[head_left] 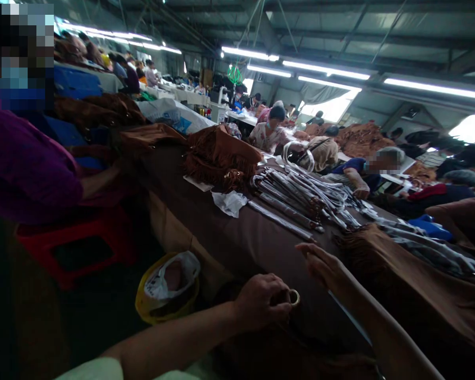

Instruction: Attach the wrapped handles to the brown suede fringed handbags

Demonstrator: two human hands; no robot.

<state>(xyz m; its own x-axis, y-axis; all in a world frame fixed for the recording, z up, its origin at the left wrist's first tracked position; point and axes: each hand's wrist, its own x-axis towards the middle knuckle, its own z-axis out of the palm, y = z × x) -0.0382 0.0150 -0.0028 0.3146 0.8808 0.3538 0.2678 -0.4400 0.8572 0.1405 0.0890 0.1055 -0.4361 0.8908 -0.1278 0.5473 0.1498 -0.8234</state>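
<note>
My left hand [263, 300] is closed, its fingers curled round a gold-coloured metal ring [295, 298] that shows at the fingertips. Whatever the ring may be joined to is lost in the dark. To its right, my right hand [321, 266] reaches over the brown table cover, fingers stretched out, with nothing visible in them. Just beyond those fingertips lie straps in clear plastic wrap [287, 220], several of them side by side with brown ends. Brown fringed material [427, 285] is heaped beside my right forearm.
A yellow-rimmed bin [142, 301] with a plastic liner stands below the table edge. A red stool [77, 248] carries a person in purple [27, 163] on the left. Brown fringed pieces [221, 153] and white paper [229, 203] lie farther along the table [206, 219]. Co-workers sit opposite.
</note>
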